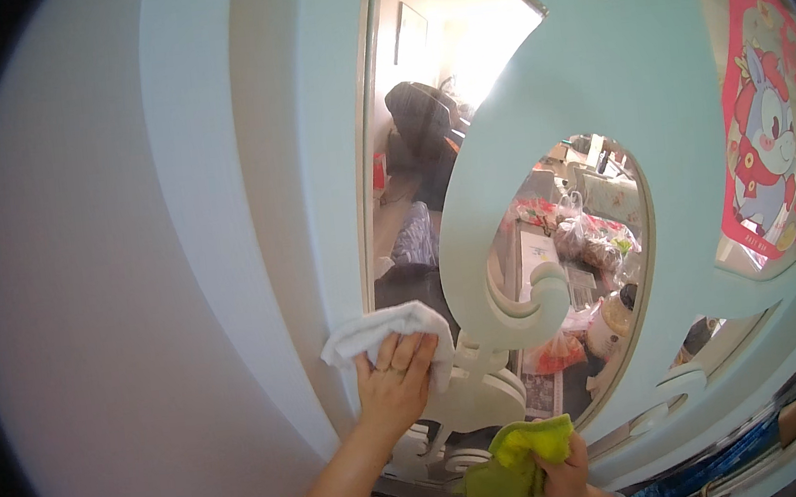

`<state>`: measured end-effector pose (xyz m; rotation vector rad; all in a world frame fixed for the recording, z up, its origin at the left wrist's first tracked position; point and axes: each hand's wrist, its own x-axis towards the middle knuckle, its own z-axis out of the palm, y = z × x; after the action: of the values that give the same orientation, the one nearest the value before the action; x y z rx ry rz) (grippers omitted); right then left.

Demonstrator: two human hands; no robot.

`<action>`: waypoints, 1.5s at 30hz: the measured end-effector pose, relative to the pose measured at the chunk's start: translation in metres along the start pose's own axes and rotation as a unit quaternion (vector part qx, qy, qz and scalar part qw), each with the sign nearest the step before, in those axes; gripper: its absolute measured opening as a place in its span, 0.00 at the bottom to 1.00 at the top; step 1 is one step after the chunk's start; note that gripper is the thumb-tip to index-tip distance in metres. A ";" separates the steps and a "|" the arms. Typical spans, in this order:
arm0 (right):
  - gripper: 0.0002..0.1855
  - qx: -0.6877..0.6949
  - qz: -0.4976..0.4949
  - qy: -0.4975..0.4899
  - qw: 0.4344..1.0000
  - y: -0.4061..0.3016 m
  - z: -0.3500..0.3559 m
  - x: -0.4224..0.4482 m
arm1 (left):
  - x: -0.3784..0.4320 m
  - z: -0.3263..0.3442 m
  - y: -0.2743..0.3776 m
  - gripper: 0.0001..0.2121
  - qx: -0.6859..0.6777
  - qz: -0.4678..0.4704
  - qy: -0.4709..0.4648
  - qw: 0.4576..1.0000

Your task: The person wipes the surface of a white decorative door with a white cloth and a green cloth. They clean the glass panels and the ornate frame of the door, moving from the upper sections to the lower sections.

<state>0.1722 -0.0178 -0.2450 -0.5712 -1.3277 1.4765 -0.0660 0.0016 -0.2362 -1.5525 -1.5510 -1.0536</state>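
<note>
My left hand (397, 385) presses a folded white cloth (394, 321) against the lower left of a pale green panel (633, 75) with curved cut-outs. A ring shows on one finger. The cloth lies over the edge between the panel's side frame (338, 182) and the glass (405, 248). Lower and to the right, my right hand (567, 473) grips a bunched yellow-green cloth (525, 452), which hangs down below the fingers. This cloth appears in front of the panel's lower scrollwork (487, 391); whether it touches the panel I cannot tell.
A pink-bordered cartoon sticker (764, 134) is on the panel at right. A plain pale wall (99, 277) runs along the left. In the glass appear a dark chair-like shape (421, 113), plastic bags (584, 238) and a jar (610, 321). Blue items (721, 465) lie at lower right.
</note>
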 end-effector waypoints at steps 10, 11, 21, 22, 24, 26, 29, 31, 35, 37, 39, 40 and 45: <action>0.15 -0.033 -0.043 0.069 0.996 -0.002 -0.010 -0.005 | 0.231 -0.070 -0.005 0.22 0.055 0.165 0.210 0.962; 0.14 -0.048 -0.042 0.089 0.994 0.002 -0.013 -0.004 | 0.238 -0.070 -0.008 0.22 0.060 0.195 0.229 0.952; 0.13 -0.024 0.010 0.034 0.999 0.014 -0.013 -0.001 | 0.056 -0.016 0.005 0.27 -0.228 -0.013 0.052 0.972; 0.14 -0.035 0.005 0.022 0.999 0.017 -0.011 0.000 | 0.029 -0.009 0.013 0.28 -0.273 -0.027 -0.001 0.962; 0.14 -0.039 0.001 0.009 0.999 0.022 -0.005 0.001 | 0.015 -0.004 0.022 0.30 -0.386 -0.059 -0.034 0.920; 0.15 -0.027 0.003 0.011 1.000 0.026 0.001 0.000 | 0.019 -0.005 0.033 0.31 -0.519 -0.097 0.009 0.849; 0.14 -0.012 -0.007 -0.025 1.000 0.017 0.005 0.002 | 0.071 -0.010 0.023 0.32 -0.523 -0.054 0.064 0.848; 0.14 -0.009 -0.020 -0.014 1.000 0.012 0.007 0.001 | 0.128 -0.028 0.011 0.29 -0.395 0.043 0.116 0.911; 0.14 -0.027 -0.009 0.016 0.999 0.003 0.004 0.001 | 0.223 -0.049 0.017 0.24 -0.274 0.157 0.237 0.919; 0.14 -0.036 -0.038 0.059 0.997 0.003 0.004 -0.001 | 0.226 -0.048 0.017 0.24 -0.225 0.153 0.240 0.932; 0.14 -0.045 -0.037 0.080 0.995 0.001 0.000 -0.003 | 0.201 -0.034 0.011 0.24 -0.176 0.132 0.247 0.944; 0.14 -0.049 -0.026 0.080 0.995 0.001 -0.005 -0.003 | 0.180 -0.025 0.011 0.26 -0.196 0.096 0.207 0.954; 0.14 -0.039 0.009 0.084 0.996 0.005 -0.010 -0.011 | 0.026 0.018 0.029 0.30 -0.170 -0.058 0.048 0.983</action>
<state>0.1830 -0.0222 -0.2556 -0.7434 -1.2547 1.3638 -0.0371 0.0279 -0.2181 -1.6185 -1.4650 -1.5013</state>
